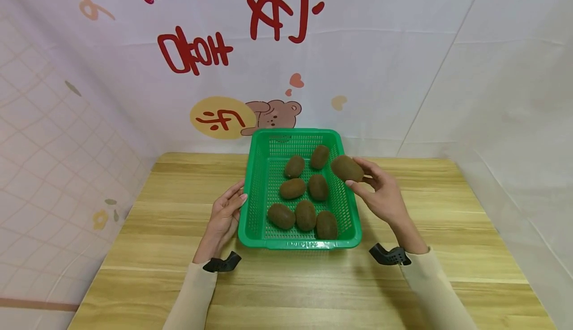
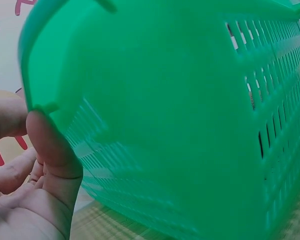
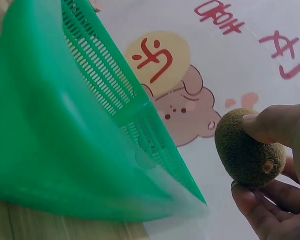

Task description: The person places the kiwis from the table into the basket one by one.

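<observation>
A green plastic basket (image 1: 301, 244) with slotted walls stands in the middle of the table. Several brown kiwis lie in it, among them one kiwi (image 1: 281, 216) at the near left and another (image 1: 320, 157) at the far end. My left hand (image 1: 225, 214) grips the basket's left side, its thumb (image 2: 54, 145) at the rim in the left wrist view. Pinched between thumb and fingers of my right hand (image 1: 380, 193) is one more kiwi (image 1: 347, 168), held up over the basket's right rim. The right wrist view shows that kiwi (image 3: 250, 150) outside the basket wall.
The wooden table (image 1: 179, 200) reaches back to a white wall cloth (image 1: 380, 71) printed with red characters and a cartoon bear (image 1: 275, 116). More white cloth hangs along both sides. A black strap mount (image 1: 389, 255) sits on each wrist.
</observation>
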The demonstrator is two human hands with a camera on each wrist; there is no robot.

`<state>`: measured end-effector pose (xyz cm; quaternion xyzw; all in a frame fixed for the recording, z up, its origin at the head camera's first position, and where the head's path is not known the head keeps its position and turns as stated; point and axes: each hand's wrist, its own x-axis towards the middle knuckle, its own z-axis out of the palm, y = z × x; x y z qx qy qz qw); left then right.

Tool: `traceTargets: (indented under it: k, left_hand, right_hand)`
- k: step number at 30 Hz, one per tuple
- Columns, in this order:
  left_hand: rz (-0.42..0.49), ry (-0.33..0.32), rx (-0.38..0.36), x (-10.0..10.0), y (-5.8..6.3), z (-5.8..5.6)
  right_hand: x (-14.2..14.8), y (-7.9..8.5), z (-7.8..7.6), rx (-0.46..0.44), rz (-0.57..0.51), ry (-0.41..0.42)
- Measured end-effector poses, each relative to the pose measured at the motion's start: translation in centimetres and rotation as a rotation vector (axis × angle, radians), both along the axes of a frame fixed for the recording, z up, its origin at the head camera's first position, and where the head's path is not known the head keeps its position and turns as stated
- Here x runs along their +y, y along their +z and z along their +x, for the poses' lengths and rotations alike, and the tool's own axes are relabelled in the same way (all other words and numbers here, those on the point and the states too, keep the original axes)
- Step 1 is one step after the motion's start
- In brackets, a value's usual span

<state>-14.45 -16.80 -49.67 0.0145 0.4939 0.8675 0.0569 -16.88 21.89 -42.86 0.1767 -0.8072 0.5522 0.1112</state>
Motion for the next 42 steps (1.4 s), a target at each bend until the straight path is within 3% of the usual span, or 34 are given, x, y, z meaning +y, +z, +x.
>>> traceTargets:
  k: [16, 22, 32, 42]
  left_hand:
    - [-0.002, 0.006, 0.000, 0.2, 0.0, 0.0]
    - [0.031, 0.001, 0.006, 0.1, -0.2, 0.0]
    - [0.036, -0.002, -0.009, 0.1, -0.1, 0.1]
    - [0.015, -0.006, -0.007, 0.0, -0.2, 0.2]
  right_hand:
    - [-1.9, 0.6, 0.4, 0.031, 0.033, 0.101]
    - [-2.4, 0.7, 0.6, 0.024, 0.059, 0.111]
    - [-2.1, 0.7, 0.7, -0.052, 0.201, 0.109]
    - [-1.8, 0.4, 0.7, -0.064, 0.216, 0.117]
